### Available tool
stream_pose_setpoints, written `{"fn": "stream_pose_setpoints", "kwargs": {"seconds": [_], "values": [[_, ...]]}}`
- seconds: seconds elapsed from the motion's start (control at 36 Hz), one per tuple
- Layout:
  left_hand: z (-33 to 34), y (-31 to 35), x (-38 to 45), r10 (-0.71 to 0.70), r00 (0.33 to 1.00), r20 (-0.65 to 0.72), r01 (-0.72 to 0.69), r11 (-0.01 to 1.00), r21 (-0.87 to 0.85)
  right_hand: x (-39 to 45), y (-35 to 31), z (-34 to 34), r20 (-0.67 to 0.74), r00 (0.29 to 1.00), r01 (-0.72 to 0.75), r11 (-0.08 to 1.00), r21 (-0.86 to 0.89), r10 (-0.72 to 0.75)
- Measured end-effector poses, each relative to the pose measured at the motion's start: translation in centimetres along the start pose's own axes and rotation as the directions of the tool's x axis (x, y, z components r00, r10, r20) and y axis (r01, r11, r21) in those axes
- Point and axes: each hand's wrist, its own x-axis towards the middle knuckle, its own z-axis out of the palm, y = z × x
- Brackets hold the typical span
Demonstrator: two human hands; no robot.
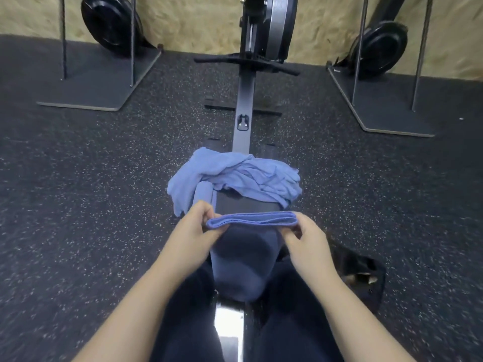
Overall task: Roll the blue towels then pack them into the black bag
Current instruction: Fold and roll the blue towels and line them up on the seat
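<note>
Holding a folded blue towel (251,219) stretched flat between both hands, the person sits astride the rail (243,111) of a rowing machine (266,27), dark trousers (188,296) framing the view. Left hand (194,226) pinches the towel's left end, fingers curled over the top edge and thumb tucked beneath. Right hand (300,237) grips the right end the same way, fingers bent round the fold. The towel runs level between them as a long narrow band, its layered edges facing the camera, and the rest of it hangs down in shadow between the knees.

Just beyond the hands, a loose heap of blue towels (235,176) sprawls across the dark seat (245,203) on the rail, one corner drooping off the left side towards the floor. A small rolled towel (202,194) lies at the heap's left edge, just beside the left hand.

Down by the right knee, a black bag (363,278) rests on the speckled rubber floor (78,192), its mouth partly open; what is inside I cannot tell.

Further back, two flat metal stands (99,82) sit left and right, each with upright rods, against a pale wall (198,24).
</note>
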Motion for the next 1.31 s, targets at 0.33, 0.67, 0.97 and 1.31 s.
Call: {"fn": "stream_pose_setpoints", "kwargs": {"seconds": [0.33, 0.67, 0.97, 1.31], "values": [[2.0, -5.1, 4.8, -0.05, 0.999, -0.007, 0.05, 0.995, -0.087, 3.6, 5.5, 4.3, -0.125, 0.992, 0.03, 0.999, 0.01, -0.029], [2.6, -7.5, 12.1, 0.079, 0.959, -0.274, -0.046, 0.991, 0.125, 10.2, 6.8, 8.2, -0.202, 0.962, -0.112, 0.94, 0.322, 0.184], [5.6, -10.4, 18.1, -0.142, 0.971, -0.19, 0.077, 0.946, -0.315, 15.8, 9.9, 9.5, -0.157, 0.961, -0.178, 0.943, 0.28, 0.228], [6.8, -14.1, 21.6, -0.025, 1.0, 0.015, 0.026, 0.992, -0.126, 19.6, 11.7, 10.3, 0.003, 0.982, -0.178, 0.922, 0.344, 0.189]]}}
